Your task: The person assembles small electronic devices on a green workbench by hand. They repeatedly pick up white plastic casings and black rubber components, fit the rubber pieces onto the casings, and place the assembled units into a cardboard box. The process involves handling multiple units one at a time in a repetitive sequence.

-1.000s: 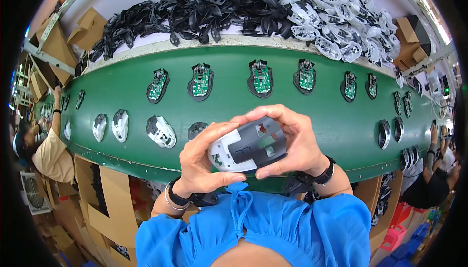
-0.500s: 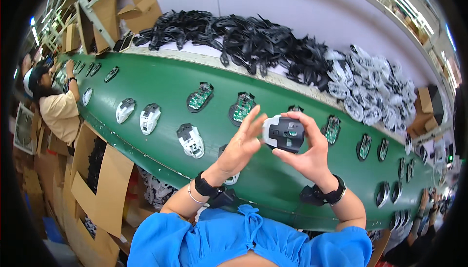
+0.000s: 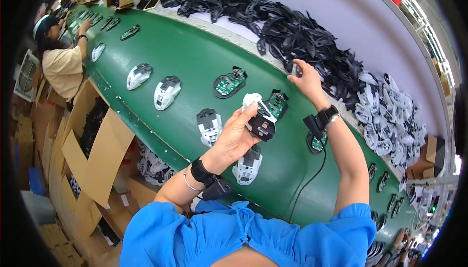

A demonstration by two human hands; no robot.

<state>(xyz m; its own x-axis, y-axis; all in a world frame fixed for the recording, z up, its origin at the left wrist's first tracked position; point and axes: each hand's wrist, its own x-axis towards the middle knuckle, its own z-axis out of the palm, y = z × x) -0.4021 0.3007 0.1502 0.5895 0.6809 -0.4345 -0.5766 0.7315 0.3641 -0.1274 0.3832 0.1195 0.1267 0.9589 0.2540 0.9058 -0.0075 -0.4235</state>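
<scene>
My left hand clasps the mouse shell above the green belt, likely freeing my right hand, curled beside the far black parts; pinching one? I can't tell.

The held mouse shell pairs white with black, and the mouse shells along the deep green conveyor belt are white patched with dark grey. Circuit boards show bright green flecked with silver and white, set on black bases. One heap of plastic parts is solid black; the neighbouring pile of casings is milky white mottled with black. The wall is pale lilac, the blouse plain vivid blue, the wristbands black, the cardboard box tan, the co-worker's shirt beige.
</scene>
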